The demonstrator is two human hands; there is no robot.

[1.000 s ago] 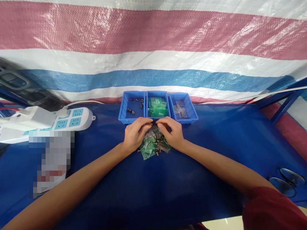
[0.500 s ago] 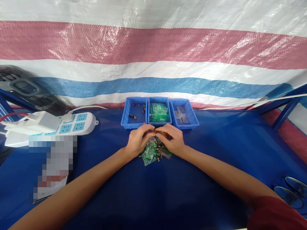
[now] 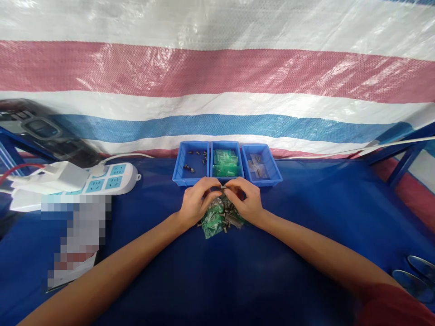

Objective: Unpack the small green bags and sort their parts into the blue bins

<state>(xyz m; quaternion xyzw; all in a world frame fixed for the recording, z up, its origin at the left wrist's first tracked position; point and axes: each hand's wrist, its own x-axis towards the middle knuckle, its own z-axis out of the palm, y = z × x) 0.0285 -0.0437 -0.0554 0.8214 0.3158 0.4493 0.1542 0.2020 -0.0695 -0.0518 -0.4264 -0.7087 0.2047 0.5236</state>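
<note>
Between the fingertips of both hands is a small screw (image 3: 223, 187), partly covered by the fingers. My left hand (image 3: 199, 201) pinches it from the left, my right hand (image 3: 247, 201) from the right. Below them on the blue table lies a pile of loose screws (image 3: 225, 222) and small green-printed plastic bags (image 3: 212, 224). Just beyond my hands stand three blue bins in a row. The left bin (image 3: 180, 174) has several loose screws, the middle bin (image 3: 227, 145) green packets, and the right bin (image 3: 273, 170) clear little bags with metal pieces.
A white power strip (image 3: 127, 176) with plugged-in adapters sits at the left, near a pixelated flat item (image 3: 81, 244). A black packaged device (image 3: 47, 131) leans behind it. Eyeglasses (image 3: 413, 280) lie at the far right. A striped plastic sheet (image 3: 217, 72) hangs behind the table (image 3: 217, 280).
The fingertips have parted slightly, and the screw between them shows more clearly. The whole view has shifted a little, with everything slightly lower in the picture.
</note>
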